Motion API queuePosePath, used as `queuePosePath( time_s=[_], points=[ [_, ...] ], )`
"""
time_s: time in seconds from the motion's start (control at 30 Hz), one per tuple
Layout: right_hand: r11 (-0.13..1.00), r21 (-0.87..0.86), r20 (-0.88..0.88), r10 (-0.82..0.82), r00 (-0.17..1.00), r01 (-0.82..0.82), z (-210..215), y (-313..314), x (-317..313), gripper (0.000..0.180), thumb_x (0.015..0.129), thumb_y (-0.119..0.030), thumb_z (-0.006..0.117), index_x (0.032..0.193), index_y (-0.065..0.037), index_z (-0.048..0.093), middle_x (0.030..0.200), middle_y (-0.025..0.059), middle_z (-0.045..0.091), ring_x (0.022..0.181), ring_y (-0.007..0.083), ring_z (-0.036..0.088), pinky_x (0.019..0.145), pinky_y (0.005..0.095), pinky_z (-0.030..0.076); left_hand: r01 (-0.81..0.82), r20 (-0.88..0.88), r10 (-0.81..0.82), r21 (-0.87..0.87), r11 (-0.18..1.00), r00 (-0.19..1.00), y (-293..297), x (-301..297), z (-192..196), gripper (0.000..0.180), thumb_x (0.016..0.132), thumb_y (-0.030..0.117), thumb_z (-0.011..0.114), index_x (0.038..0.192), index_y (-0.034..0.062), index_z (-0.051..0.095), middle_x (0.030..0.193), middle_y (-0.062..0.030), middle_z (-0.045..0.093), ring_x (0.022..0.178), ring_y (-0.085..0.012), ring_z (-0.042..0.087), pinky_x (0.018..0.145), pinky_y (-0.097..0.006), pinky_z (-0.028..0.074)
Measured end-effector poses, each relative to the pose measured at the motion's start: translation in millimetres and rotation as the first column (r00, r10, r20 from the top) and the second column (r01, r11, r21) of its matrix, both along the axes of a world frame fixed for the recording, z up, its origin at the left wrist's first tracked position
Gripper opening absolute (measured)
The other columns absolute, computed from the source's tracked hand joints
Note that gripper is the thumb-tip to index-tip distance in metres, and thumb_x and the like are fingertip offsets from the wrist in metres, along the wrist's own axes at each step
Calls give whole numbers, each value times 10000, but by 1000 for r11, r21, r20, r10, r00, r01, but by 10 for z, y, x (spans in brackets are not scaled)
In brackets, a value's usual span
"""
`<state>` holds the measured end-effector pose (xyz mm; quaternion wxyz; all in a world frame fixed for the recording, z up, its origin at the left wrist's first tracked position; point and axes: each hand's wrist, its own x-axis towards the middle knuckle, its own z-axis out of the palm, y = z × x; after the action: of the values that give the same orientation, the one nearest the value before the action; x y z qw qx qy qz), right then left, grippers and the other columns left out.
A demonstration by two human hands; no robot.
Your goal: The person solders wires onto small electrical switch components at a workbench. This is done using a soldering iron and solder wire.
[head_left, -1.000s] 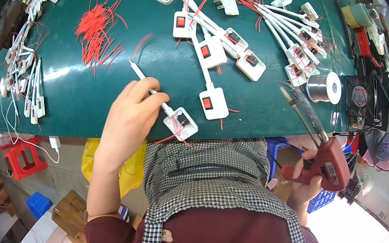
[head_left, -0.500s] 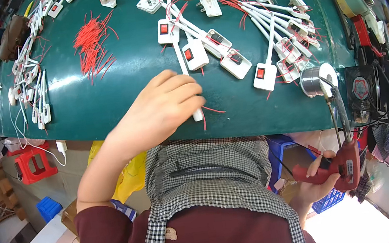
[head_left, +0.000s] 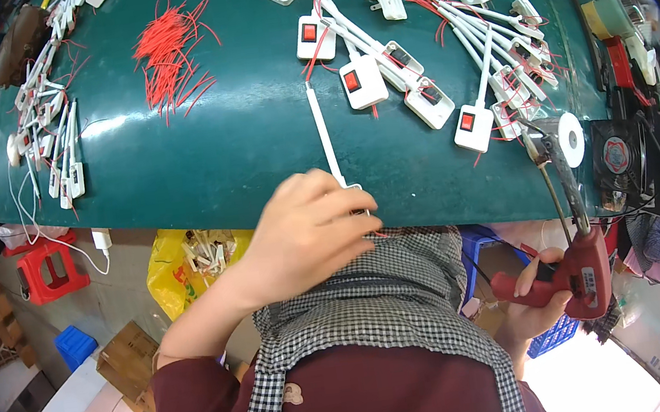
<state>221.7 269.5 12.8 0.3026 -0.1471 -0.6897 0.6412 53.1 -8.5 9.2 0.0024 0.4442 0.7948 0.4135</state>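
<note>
My left hand [head_left: 312, 229] is at the table's near edge, its fingers closed over the lower end of a white tube [head_left: 323, 133]. A white switch housing [head_left: 354, 189] shows only in part beneath those fingers, with red wire sticking out. My right hand [head_left: 529, 313] grips a red soldering gun [head_left: 584, 278] below the table's level at the right. Its long metal front reaches up beside a solder spool [head_left: 571, 140]. Just beyond my left hand lie white housings with red rocker switches [head_left: 364, 81], tubes and thin red wires.
A pile of cut red wires [head_left: 172, 56] lies at the upper left of the green table [head_left: 247, 134]. Bundles of white switch assemblies [head_left: 69, 164] lie further left and at the right. A black fan [head_left: 614, 153] stands at the right edge. A yellow bag [head_left: 164, 267] sits below the table.
My left hand has drawn the white tube and its housing toward me, to the table's edge. The view has shifted slightly. My right hand still grips the soldering gun near the spool.
</note>
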Motion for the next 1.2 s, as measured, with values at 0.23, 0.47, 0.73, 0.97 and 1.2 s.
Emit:
queuePosePath(
  time_s=[0.23,0.47,0.73,0.97,1.2],
  points=[
    [995,92,138,31,990,-44,131,-101,87,731,897,-526,575,1282,55,353,1078,147,536,560,112,524,423,210,422,-179,160,150,183,967,976,-60,26,-190,209,721,0,693,924,48,695,858,-19,604,719,-188,569,641,-298,459],
    [940,-120,371,342,863,-321,317,-283,47,720,806,-645,622,945,58,559,700,69,634,587,129,578,520,262,458,-461,701,246,133,877,669,-38,199,-170,235,824,-16,671,1059,-13,670,817,-64,636,665,-103,603,615,-233,487],
    [950,-190,435,309,846,-249,349,-392,30,827,716,-681,684,1010,83,567,771,101,651,662,162,622,620,293,507,-557,807,255,107,823,532,-27,238,-119,122,826,-62,652,947,-59,644,777,-87,663,680,-129,638,643,-231,510],
    [865,-127,472,483,738,-485,170,-97,243,765,770,-543,727,1198,52,508,688,79,641,624,153,619,617,281,512,-418,477,335,75,905,813,-50,168,-131,96,745,-42,666,814,17,635,951,-86,669,782,-134,612,608,-239,469],
    [823,-24,373,534,759,-568,74,-134,230,748,828,-382,730,1375,17,412,708,76,655,598,164,646,557,278,506,-368,443,299,75,927,845,-60,159,-178,117,701,-51,640,766,37,598,1105,-101,676,807,-157,610,617,-245,480]
  ],
)
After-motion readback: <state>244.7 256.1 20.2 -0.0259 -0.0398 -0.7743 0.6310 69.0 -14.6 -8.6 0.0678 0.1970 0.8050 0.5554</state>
